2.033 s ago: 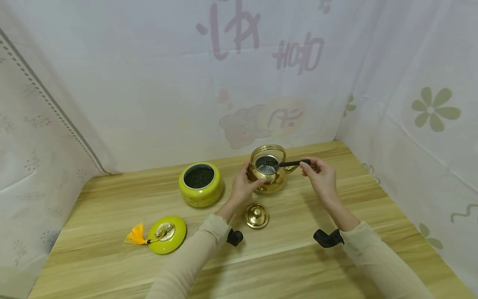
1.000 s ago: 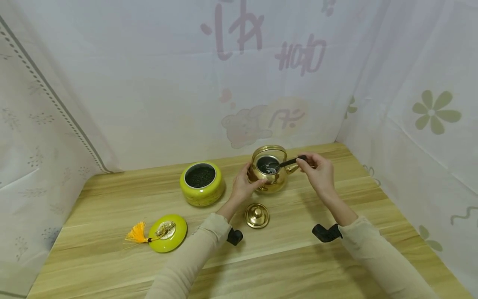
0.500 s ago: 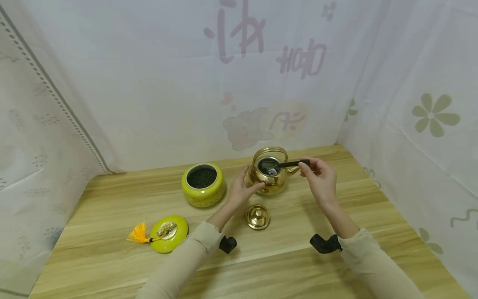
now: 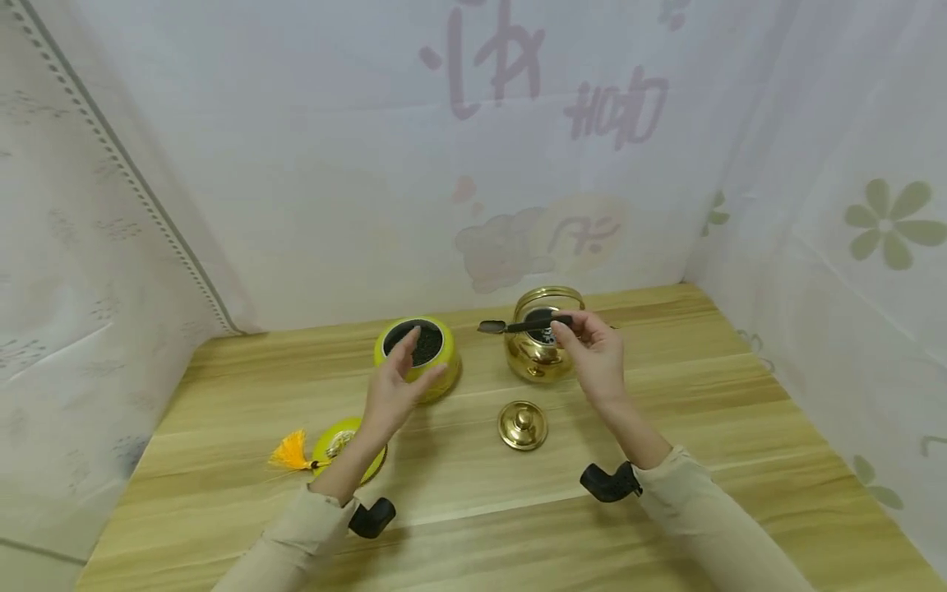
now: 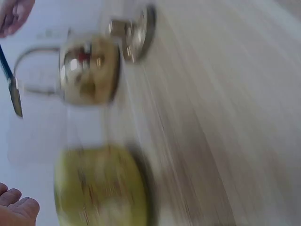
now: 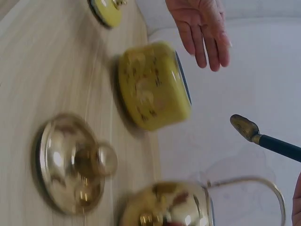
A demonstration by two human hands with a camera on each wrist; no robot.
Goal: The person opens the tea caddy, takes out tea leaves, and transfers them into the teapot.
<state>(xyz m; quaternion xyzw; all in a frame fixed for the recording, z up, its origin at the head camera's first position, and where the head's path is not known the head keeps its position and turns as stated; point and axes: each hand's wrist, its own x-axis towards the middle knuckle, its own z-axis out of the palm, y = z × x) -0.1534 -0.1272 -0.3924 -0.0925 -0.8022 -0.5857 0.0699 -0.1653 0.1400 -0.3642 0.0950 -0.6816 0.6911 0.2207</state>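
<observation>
Reaching over a wood-grained tabletop (image 4: 481, 543) in pale sleeves (image 4: 713, 522), with a black bracket (image 4: 607, 483) at each wrist. Passing the left forearm (image 4: 353, 466) across a glossy yellow lid (image 4: 334, 436) with an orange tassel (image 4: 290, 450). Lying flat between the arms: round gold-coloured lid (image 4: 523, 425), mirror-polished, knob upward. Holding the left hand (image 4: 395, 386) near the yellow jar (image 6: 153, 87) but apart from it, fingers extended, thumb spread away from them. Pinching the black handle of a small scoop (image 4: 525, 326) between thumb and fingers of the right hand (image 4: 598, 358), scoop roughly level above the kettle (image 4: 534, 359), bowl pointing toward the jar. Scoop bowl: dark, metallic, spoon-shaped, with a brassy joint at the handle. Jar: squat, rounded, pale-rimmed, painted markings on the wall, dark loose contents inside. Kettle: upright, right of the jar and apart from it, polished gold, arched handle raised, spout largely hidden behind the right hand. Farthest back: pale printed backdrop (image 4: 333, 205).
</observation>
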